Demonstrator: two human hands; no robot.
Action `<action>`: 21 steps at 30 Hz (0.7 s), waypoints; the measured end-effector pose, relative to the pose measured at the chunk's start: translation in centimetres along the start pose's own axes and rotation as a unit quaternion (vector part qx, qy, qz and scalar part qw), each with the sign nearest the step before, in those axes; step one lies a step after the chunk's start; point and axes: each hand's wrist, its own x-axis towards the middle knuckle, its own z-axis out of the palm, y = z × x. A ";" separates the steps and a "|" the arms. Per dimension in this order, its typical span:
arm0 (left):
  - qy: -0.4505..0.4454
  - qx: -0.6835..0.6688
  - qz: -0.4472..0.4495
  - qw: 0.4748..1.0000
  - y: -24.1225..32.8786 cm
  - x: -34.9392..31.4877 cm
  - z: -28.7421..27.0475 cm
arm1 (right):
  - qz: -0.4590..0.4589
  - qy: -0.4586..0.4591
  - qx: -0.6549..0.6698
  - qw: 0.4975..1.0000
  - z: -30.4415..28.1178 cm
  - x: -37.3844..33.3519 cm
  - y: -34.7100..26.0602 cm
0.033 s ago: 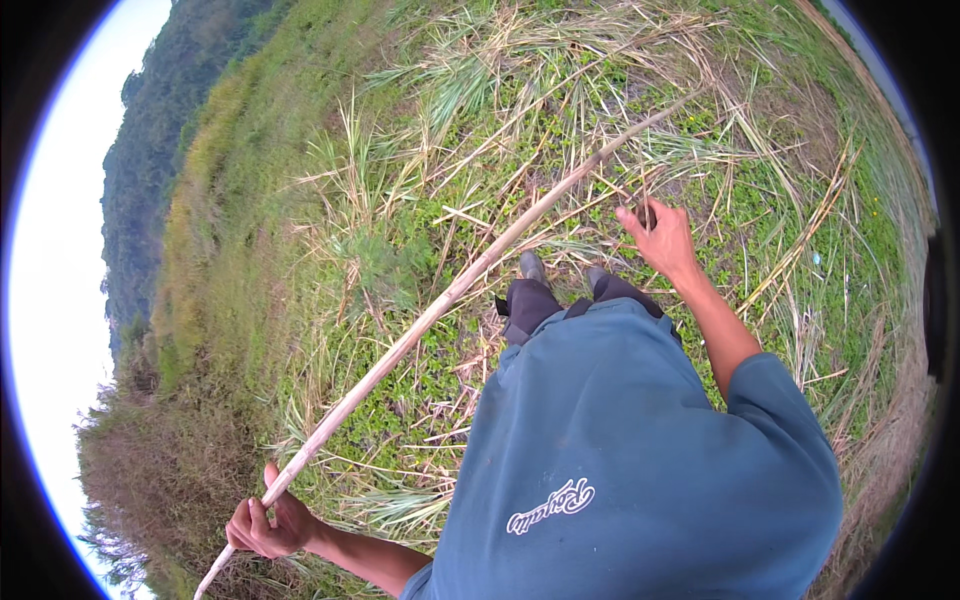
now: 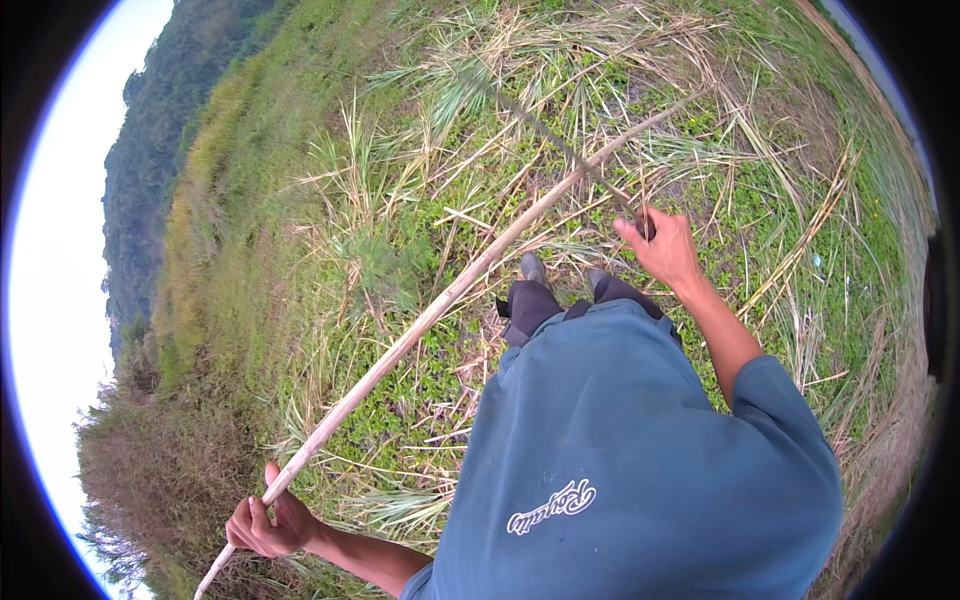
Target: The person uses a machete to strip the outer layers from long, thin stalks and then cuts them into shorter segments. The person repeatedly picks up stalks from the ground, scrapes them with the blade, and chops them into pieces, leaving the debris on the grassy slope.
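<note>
A long, pale, bare wooden pole (image 2: 425,318) slants from the lower left up toward the far right, its far end thin and reaching over the cut grass. Near its lower end my left hand (image 2: 272,524) is closed round it. My right hand (image 2: 668,248) is closed on the dark handle of a machete (image 2: 540,127). The machete's long, thin, dark blade points up and left and crosses the pole in view; whether they touch I cannot tell. The blade's tip is blurred against the grass.
Cut stalks and dry leaf blades (image 2: 560,50) lie over low green plants around my boots (image 2: 533,267). A bushy brown shrub (image 2: 180,455) stands at the lower left. Beyond it are a grassy slope (image 2: 230,230) and wooded hills (image 2: 150,190).
The machete blade now shows stretched across the pole; before, it could not be made out. My right hand has turned slightly, while my left hand and the pole look the same.
</note>
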 end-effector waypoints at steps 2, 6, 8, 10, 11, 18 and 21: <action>-0.028 0.006 0.004 1.000 0.3 0.3 0.0 | -0.065 -0.034 -0.027 0.997 -1.4 -2.5 -2.4; -0.025 0.027 0.013 0.999 0.8 0.9 0.2 | -0.147 -0.040 -0.069 0.986 -3.5 -5.2 -3.4; -0.008 0.029 0.010 1.000 1.0 0.7 0.1 | -0.072 -0.036 -0.110 0.991 -4.4 -4.9 -2.5; 0.003 0.026 0.005 1.000 0.8 0.5 0.1 | 0.052 -0.024 -0.127 0.990 -4.4 -2.6 1.9; -0.001 0.019 0.004 1.000 0.7 0.1 0.3 | 0.113 -0.020 -0.138 0.984 -4.1 -2.0 4.3; 0.030 0.000 -0.048 0.998 0.0 -2.0 1.9 | 0.074 0.002 -0.122 0.990 -5.9 -4.6 2.7; 0.025 0.006 -0.059 0.998 -0.3 -1.9 1.7 | 0.081 0.026 -0.146 0.986 -5.4 -3.5 3.7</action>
